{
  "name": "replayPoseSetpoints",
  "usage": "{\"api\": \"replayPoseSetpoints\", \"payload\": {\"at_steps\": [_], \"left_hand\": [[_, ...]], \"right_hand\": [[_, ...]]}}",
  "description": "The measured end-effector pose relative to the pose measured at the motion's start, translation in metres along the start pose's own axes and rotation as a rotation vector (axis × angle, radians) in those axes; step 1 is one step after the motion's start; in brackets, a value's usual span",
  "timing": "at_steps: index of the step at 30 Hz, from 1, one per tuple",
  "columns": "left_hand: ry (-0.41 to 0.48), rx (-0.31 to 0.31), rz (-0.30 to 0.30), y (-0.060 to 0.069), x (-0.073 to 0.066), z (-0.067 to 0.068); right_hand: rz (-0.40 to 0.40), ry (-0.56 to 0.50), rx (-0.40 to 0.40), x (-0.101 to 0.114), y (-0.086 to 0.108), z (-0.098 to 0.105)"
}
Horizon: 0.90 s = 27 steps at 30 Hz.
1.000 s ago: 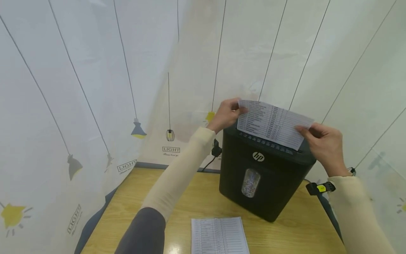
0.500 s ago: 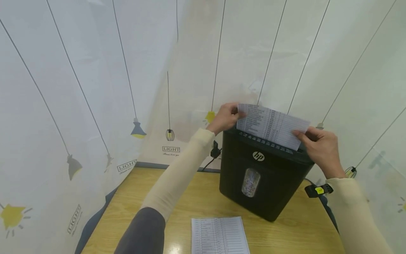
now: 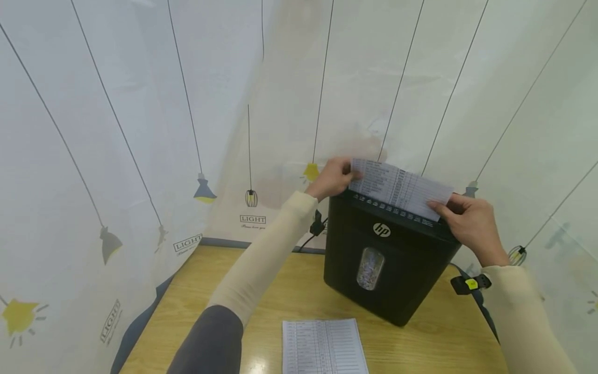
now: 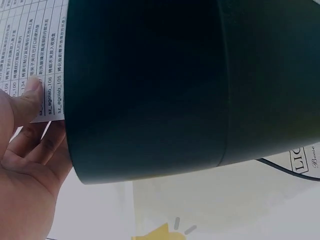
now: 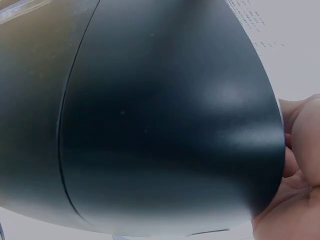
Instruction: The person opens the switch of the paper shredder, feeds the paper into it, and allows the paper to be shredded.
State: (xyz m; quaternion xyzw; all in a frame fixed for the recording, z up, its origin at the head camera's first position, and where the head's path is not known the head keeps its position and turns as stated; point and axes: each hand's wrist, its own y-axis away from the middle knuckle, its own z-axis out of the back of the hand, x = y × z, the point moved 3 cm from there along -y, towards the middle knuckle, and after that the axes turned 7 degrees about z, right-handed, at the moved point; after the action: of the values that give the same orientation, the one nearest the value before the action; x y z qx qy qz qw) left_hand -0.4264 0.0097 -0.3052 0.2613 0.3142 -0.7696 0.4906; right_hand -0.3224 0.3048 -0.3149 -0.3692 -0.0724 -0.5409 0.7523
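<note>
A printed sheet of paper stands upright in the top slot of a black paper shredder marked hp. My left hand pinches the sheet's left edge between thumb and fingers; the left wrist view shows the thumb lying on the printed side of the paper. At the sheet's right edge my right hand pinches it, close above the shredder's top corner. In the right wrist view the shredder's dark side hides most of the right fingers. The sheet's lower edge is out of sight inside the slot.
More printed sheets lie on the wooden table in front of the shredder. Shredded bits show through its window. A black plug with a cord is behind its left side. Patterned sheeting encloses the table's back and sides.
The sheet has sunk lower into the shredder's slot. Both hands have moved down with it, the right one also a little to the left.
</note>
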Motion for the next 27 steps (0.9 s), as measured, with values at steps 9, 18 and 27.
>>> {"api": "replayPoseSetpoints", "payload": {"at_steps": [9,18,27], "left_hand": [[-0.055,0.026,0.027,0.002,0.006,-0.003],[0.007,0.030,0.027,0.005,0.007,-0.001],[0.009,0.039,0.044,0.012,0.007,0.004]], "right_hand": [[0.036,0.049,0.029,0.003,0.002,0.000],[0.006,0.002,0.045,0.008,0.002,0.003],[0.011,-0.035,0.089,0.010,0.001,0.004]]}}
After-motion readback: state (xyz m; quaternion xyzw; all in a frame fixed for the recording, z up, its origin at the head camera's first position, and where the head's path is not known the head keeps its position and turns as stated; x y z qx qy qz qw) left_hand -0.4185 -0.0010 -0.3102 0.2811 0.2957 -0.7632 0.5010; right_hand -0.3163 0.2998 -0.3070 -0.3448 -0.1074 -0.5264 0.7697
